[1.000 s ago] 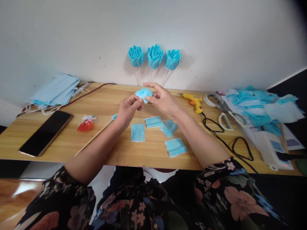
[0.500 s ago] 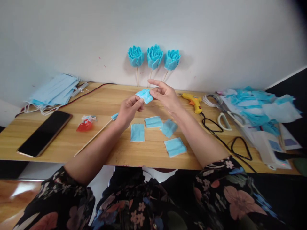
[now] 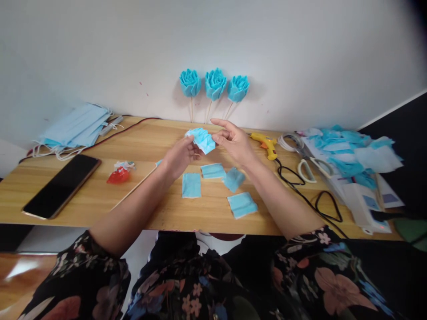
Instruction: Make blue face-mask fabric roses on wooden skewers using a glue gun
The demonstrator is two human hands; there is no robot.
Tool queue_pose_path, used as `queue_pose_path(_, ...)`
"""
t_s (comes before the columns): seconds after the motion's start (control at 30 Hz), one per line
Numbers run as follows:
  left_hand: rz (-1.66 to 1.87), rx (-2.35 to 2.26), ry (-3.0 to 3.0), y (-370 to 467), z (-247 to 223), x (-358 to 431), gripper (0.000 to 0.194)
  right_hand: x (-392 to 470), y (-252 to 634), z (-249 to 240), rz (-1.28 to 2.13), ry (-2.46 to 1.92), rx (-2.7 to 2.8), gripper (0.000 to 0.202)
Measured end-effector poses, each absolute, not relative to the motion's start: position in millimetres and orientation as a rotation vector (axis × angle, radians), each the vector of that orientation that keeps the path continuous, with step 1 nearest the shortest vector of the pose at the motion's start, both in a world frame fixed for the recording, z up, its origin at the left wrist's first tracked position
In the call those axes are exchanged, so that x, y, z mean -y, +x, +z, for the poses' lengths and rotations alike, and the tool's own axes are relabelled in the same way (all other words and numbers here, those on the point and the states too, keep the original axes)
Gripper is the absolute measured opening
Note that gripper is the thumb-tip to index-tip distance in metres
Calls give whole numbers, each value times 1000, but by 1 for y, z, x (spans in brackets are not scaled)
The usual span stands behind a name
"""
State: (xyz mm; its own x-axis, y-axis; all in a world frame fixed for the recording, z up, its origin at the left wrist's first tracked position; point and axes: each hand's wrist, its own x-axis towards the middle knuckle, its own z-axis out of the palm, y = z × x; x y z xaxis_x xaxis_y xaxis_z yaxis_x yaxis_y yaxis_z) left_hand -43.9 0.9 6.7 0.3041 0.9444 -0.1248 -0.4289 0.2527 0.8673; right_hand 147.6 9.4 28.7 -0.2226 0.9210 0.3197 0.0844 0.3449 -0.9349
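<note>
Between my hands, above the table, is a creased light-blue piece of mask fabric (image 3: 203,140). My left hand (image 3: 180,154) pinches its left end with thumb and fingers. At its right edge, my right hand (image 3: 232,140) grips it between thumb and fingers, with the index finger stretched out above. Under my left wrist lies a thin wooden stick (image 3: 135,192) with a bit of blue at its tip, partly hidden by my forearm. Several cut blue squares lie below my hands, among them a flat one (image 3: 191,186) and a folded one (image 3: 242,205).
Three blue fabric flowers (image 3: 215,84) on sticks lean against the wall. At left are face masks (image 3: 75,126), a phone (image 3: 62,186) and a red packet (image 3: 119,173). On the right are a yellow glue gun (image 3: 267,144), white-handled scissors (image 3: 307,171), a power strip (image 3: 363,209) and blue scraps (image 3: 350,151).
The blue fabric piece has been turned and spread wider, showing more of its pleated face. Both hands have shifted slightly, and the view has tilted a little.
</note>
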Motion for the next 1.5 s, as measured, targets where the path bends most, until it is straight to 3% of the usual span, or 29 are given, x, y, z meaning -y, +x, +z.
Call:
queue_pose_path(0.1,1109,-720,884,-44,5,2,17,-4,155,21,1053,-984,1556,48)
queue_pose_path(0.43,1187,-776,1403,-37,1,11,21,3,166,7,1070,-1037,1413,61)
queue_pose_path(0.77,1097,-749,1532,-33,-9,11,48,9,159,10,1184,-956,1415,52)
queue_pose_path(1.03,1127,-798,1462,-35,1,16,53,11,153,7,1129,-942,1399,33)
queue_pose_path(1.5,1230,-894,1505,-42,3,8,49,4,162,6,1259,-875,1154,39)
